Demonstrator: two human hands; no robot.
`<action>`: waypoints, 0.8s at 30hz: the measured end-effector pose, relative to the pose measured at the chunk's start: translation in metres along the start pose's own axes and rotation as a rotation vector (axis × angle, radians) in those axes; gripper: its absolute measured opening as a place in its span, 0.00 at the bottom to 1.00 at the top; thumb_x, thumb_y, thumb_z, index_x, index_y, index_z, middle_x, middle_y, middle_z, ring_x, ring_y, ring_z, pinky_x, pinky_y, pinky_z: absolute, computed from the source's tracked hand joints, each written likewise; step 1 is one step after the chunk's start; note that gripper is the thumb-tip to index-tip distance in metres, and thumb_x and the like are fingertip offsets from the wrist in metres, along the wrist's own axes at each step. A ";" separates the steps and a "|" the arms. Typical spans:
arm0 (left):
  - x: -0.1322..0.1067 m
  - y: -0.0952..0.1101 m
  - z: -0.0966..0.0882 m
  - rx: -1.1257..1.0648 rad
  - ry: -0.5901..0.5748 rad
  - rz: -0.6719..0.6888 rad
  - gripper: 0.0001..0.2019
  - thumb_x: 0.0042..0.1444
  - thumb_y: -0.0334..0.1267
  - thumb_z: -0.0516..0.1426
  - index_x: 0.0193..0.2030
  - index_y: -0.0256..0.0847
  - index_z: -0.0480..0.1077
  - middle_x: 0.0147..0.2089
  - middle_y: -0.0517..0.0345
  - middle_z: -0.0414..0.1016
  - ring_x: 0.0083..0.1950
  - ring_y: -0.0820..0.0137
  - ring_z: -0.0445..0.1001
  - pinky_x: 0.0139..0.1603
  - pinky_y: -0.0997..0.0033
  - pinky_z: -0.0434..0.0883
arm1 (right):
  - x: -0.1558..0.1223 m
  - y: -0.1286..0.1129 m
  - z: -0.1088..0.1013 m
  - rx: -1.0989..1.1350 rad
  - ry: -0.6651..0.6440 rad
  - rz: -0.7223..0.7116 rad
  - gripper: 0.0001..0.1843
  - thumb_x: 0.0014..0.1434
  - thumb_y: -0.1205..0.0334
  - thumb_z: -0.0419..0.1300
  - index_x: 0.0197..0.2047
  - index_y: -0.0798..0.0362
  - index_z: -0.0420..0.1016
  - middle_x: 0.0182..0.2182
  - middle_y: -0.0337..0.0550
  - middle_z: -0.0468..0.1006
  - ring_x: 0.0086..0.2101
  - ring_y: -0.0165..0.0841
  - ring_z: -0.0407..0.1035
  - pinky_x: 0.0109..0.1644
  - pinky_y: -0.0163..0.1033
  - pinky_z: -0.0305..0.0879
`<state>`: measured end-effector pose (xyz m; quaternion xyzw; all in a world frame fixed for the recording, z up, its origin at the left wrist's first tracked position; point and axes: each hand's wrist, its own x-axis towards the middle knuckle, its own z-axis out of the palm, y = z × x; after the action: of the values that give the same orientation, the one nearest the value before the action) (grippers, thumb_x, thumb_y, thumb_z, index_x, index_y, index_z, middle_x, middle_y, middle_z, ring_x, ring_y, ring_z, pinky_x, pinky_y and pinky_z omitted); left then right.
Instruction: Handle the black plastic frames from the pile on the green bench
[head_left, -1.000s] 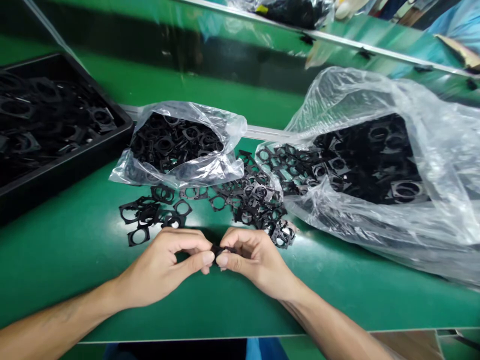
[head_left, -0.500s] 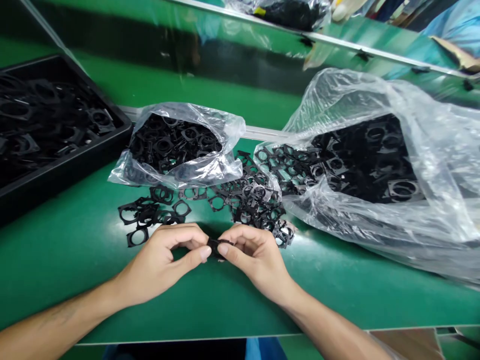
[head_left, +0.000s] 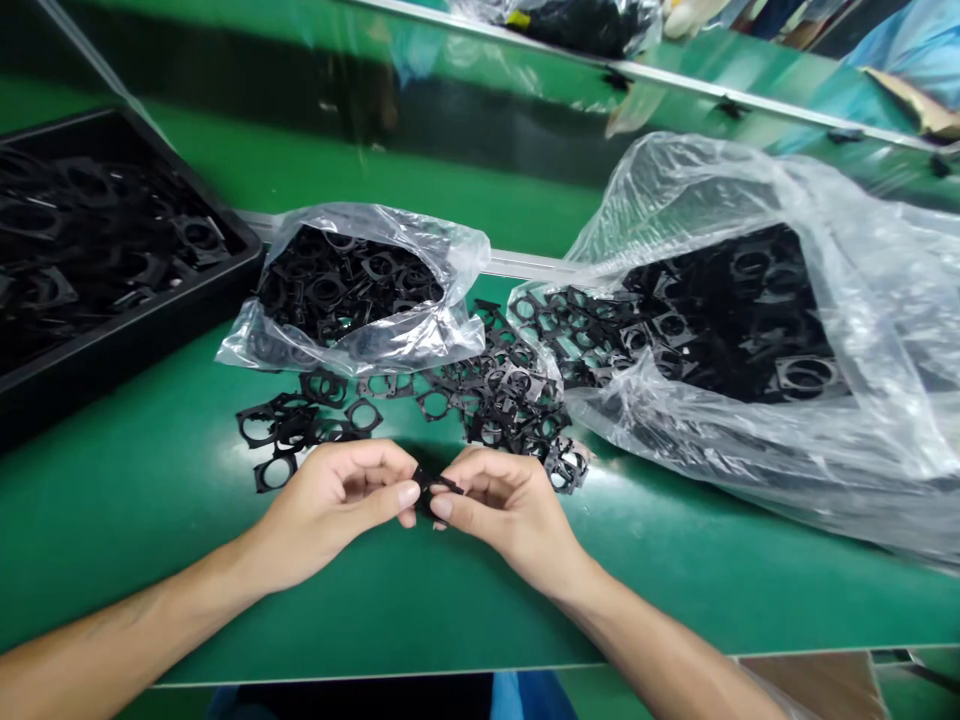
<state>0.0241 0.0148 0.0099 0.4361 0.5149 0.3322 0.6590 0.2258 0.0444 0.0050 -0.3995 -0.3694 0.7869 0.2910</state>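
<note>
While both hands are meeting low over the green bench (head_left: 675,580), the first item, a small black plastic frame piece (head_left: 435,486), is sitting pinched between them, just above the surface and just in front of the loose pile of frames (head_left: 495,400).

- Left hand (head_left: 337,505): thumb and forefinger are closing narrowly on the piece's left end, and the other fingers are curling under.
- Right hand (head_left: 504,508): thumb and forefinger are gripping the right end, and the remaining fingers are folding loosely.
- Loose pile of frames: black square pieces with round openings are lying spread on the bench just beyond the knuckles.
- Small clear plastic bag (head_left: 360,290): it is holding more frames and resting behind the pile, to the left.
- Large clear plastic bag (head_left: 750,330) — mouth gaping toward the pile — is spilling frames at the right.
- Black tray (head_left: 150,335): it is carrying similar parts and sitting at the far left, well apart from the hands.
</note>
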 end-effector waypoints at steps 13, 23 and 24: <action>0.000 -0.001 0.001 0.080 0.045 0.030 0.07 0.58 0.40 0.63 0.34 0.39 0.77 0.28 0.59 0.81 0.31 0.71 0.80 0.34 0.78 0.75 | -0.002 -0.004 0.003 -0.056 0.048 -0.036 0.15 0.49 0.52 0.77 0.30 0.54 0.83 0.26 0.38 0.82 0.26 0.27 0.75 0.32 0.32 0.71; 0.000 -0.001 0.004 0.033 0.018 0.051 0.05 0.59 0.39 0.64 0.39 0.41 0.78 0.33 0.58 0.85 0.35 0.70 0.82 0.37 0.77 0.77 | -0.004 -0.008 0.006 -0.083 0.057 -0.092 0.12 0.52 0.53 0.76 0.30 0.53 0.86 0.24 0.38 0.80 0.25 0.28 0.75 0.32 0.32 0.75; -0.001 -0.001 0.004 0.024 0.012 0.047 0.05 0.59 0.39 0.64 0.39 0.41 0.78 0.33 0.58 0.85 0.35 0.70 0.82 0.37 0.77 0.76 | -0.004 -0.008 0.006 -0.078 0.046 -0.088 0.11 0.52 0.54 0.76 0.30 0.53 0.86 0.23 0.38 0.80 0.25 0.28 0.76 0.32 0.32 0.75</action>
<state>0.0277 0.0129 0.0095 0.4541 0.5121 0.3441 0.6428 0.2241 0.0439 0.0156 -0.4120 -0.4100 0.7491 0.3179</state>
